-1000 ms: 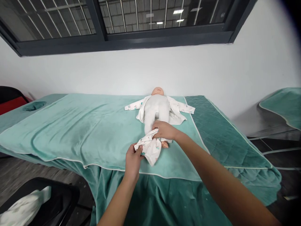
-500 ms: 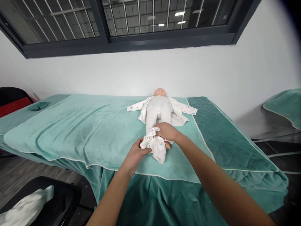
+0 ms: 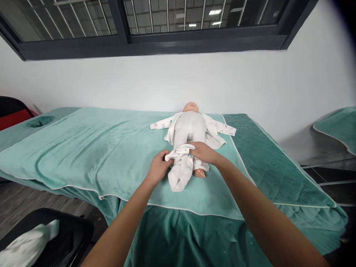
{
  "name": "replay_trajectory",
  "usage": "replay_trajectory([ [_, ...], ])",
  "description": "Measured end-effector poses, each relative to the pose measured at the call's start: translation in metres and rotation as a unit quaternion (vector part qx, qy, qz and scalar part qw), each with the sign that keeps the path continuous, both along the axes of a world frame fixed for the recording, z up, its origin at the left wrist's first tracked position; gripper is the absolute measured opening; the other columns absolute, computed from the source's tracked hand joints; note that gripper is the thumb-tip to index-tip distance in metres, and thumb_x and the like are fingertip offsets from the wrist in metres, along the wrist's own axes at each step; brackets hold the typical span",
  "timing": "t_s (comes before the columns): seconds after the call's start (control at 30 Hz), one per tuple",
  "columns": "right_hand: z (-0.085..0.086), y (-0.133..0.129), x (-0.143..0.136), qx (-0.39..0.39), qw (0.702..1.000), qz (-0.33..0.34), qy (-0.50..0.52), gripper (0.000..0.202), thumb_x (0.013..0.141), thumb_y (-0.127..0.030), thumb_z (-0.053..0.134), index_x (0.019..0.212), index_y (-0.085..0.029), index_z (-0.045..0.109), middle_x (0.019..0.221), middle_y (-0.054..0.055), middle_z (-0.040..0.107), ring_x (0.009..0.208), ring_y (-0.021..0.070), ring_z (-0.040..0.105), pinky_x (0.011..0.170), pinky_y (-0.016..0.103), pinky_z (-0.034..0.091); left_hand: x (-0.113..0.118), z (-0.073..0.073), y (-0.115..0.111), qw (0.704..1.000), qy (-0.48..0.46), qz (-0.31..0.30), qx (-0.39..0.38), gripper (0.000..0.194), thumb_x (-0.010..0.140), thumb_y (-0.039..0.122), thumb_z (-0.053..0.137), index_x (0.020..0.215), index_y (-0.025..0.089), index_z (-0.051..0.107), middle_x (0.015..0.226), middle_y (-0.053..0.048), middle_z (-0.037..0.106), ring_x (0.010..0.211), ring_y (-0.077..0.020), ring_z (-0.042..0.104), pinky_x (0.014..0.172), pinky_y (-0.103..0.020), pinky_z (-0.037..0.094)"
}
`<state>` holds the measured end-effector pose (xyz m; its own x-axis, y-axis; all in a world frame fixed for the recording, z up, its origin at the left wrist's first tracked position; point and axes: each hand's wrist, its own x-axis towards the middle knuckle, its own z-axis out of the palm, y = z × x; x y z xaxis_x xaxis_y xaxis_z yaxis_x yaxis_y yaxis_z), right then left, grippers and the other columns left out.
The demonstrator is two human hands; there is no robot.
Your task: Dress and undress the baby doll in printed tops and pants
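A baby doll [image 3: 190, 124] lies on its back with its head toward the wall. Its arms are in the spread sleeves of an open white printed jacket [image 3: 215, 136]. White printed baby trousers [image 3: 181, 170] are bunched around its lower legs; one foot shows out of a trouser leg, while the other foot is hidden in the cloth. My left hand [image 3: 160, 167] is closed on the left edge of the trousers. At the waistband, between the doll's legs, my right hand [image 3: 204, 152] grips the trousers, its fingertips partly hidden by the fabric.
The doll is on a light green cover [image 3: 111, 148] over a massage bed with a darker green quilted sheet [image 3: 267, 163]. A black chair [image 3: 75, 226] with a white cloth [image 3: 30, 241] stands at lower left. Behind are a white wall [image 3: 125, 81] and a barred window [image 3: 167, 18].
The trouser leg on the left has been straightened and hangs down toward me. My left hand has moved up to the trousers' edge. The doll's visible foot shows more fully.
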<state>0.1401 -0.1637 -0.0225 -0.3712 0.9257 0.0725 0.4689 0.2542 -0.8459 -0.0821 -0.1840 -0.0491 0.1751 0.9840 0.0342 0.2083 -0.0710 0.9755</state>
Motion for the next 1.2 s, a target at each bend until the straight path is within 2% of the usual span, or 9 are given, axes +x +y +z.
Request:
replay_trajectory([
  [0.23, 0.001, 0.003, 0.000, 0.014, 1.000, -0.006, -0.005, 0.025, 0.086, -0.040, 0.055, 0.093, -0.019, 0.068, 0.096, 0.002, 0.071, 0.090, 0.0222, 0.062, 0.078, 0.029, 0.046, -0.001, -0.004, 0.040, 0.993, 0.054, 0.047, 0.097, 0.015, 0.073, 0.019, 0.059, 0.087, 0.018, 0.065, 0.084, 0.000, 0.068, 0.079, -0.0156, 0.059, 0.074, -0.026, 0.044],
  [0.37, -0.002, 0.008, -0.004, 0.038, 0.995, -0.088, -0.038, 0.027, 0.088, -0.042, 0.054, 0.090, -0.018, 0.067, 0.091, 0.004, 0.072, 0.086, 0.0219, 0.062, 0.074, 0.029, 0.044, 0.010, -0.009, 0.046, 0.991, 0.042, 0.067, 0.109, 0.018, 0.075, 0.020, 0.059, 0.092, 0.018, 0.066, 0.090, -0.002, 0.069, 0.085, -0.0177, 0.061, 0.079, -0.029, 0.046],
  [0.47, -0.004, 0.013, -0.012, 0.060, 0.983, -0.148, -0.086, 0.026, 0.091, -0.040, 0.050, 0.089, -0.019, 0.066, 0.094, 0.006, 0.072, 0.089, 0.0223, 0.062, 0.075, 0.028, 0.042, 0.014, -0.020, 0.041, 0.987, 0.058, 0.073, 0.128, 0.021, 0.081, 0.023, 0.058, 0.101, 0.019, 0.065, 0.096, -0.004, 0.070, 0.086, -0.0186, 0.062, 0.080, -0.031, 0.047],
  [0.57, -0.005, 0.015, -0.022, 0.070, 0.969, -0.198, -0.128, 0.029, 0.095, -0.042, 0.045, 0.090, -0.020, 0.064, 0.097, 0.008, 0.073, 0.089, 0.0226, 0.063, 0.074, 0.028, 0.040, 0.010, -0.029, 0.024, 0.977, 0.061, 0.141, 0.150, 0.028, 0.083, 0.029, 0.062, 0.109, 0.020, 0.059, 0.108, -0.006, 0.066, 0.095, -0.0191, 0.061, 0.081, -0.030, 0.047],
  [0.67, -0.005, 0.013, -0.027, 0.062, 0.960, -0.223, -0.158, 0.033, 0.096, -0.045, 0.043, 0.090, -0.021, 0.064, 0.096, 0.011, 0.073, 0.089, 0.0242, 0.064, 0.072, 0.029, 0.038, 0.003, -0.028, -0.004, 0.973, 0.049, 0.195, 0.117, 0.025, 0.085, 0.040, 0.063, 0.101, 0.021, 0.056, 0.097, -0.004, 0.064, 0.088, -0.0176, 0.060, 0.077, -0.029, 0.046],
  [0.8, -0.006, 0.010, -0.025, 0.059, 0.963, -0.215, -0.149, 0.036, 0.097, -0.048, 0.042, 0.094, -0.020, 0.066, 0.101, 0.012, 0.073, 0.092, 0.0249, 0.064, 0.073, 0.029, 0.039, 0.005, -0.014, -0.044, 0.998, 0.019, 0.057, -0.009, 0.031, 0.093, 0.052, 0.050, 0.095, 0.022, 0.056, 0.079, -0.001, 0.065, 0.071, -0.0161, 0.063, 0.068, -0.029, 0.046],
  [0.9, -0.006, 0.010, -0.022, 0.053, 0.972, -0.199, -0.110, 0.037, 0.097, -0.049, 0.042, 0.096, -0.021, 0.067, 0.104, 0.010, 0.073, 0.093, 0.0233, 0.064, 0.076, 0.028, 0.041, 0.018, -0.008, -0.057, 0.989, -0.081, -0.003, -0.120, 0.036, 0.090, 0.055, 0.052, 0.103, 0.022, 0.052, 0.080, -0.002, 0.065, 0.066, -0.0174, 0.065, 0.057, -0.028, 0.045],
  [1.03, -0.008, 0.009, -0.019, 0.050, 0.979, -0.187, -0.066, 0.035, 0.095, -0.047, 0.044, 0.094, -0.020, 0.068, 0.103, 0.007, 0.074, 0.094, 0.0228, 0.063, 0.079, 0.029, 0.043, 0.029, -0.016, -0.042, 0.986, -0.136, 0.022, -0.092, 0.025, 0.089, 0.045, 0.054, 0.092, 0.021, 0.051, 0.079, 0.000, 0.061, 0.067, -0.0146, 0.059, 0.060, -0.027, 0.046],
  [1.2, -0.009, 0.006, -0.015, 0.049, 0.981, -0.185, -0.041, 0.032, 0.092, -0.044, 0.049, 0.098, -0.020, 0.068, 0.102, 0.006, 0.073, 0.095, 0.0230, 0.063, 0.079, 0.029, 0.043, 0.026, -0.026, -0.004, 0.993, 0.004, 0.096, 0.062, 0.008, 0.090, 0.029, 0.051, 0.087, 0.022, 0.049, 0.080, 0.000, 0.058, 0.074, -0.0156, 0.054, 0.069, -0.026, 0.040],
])
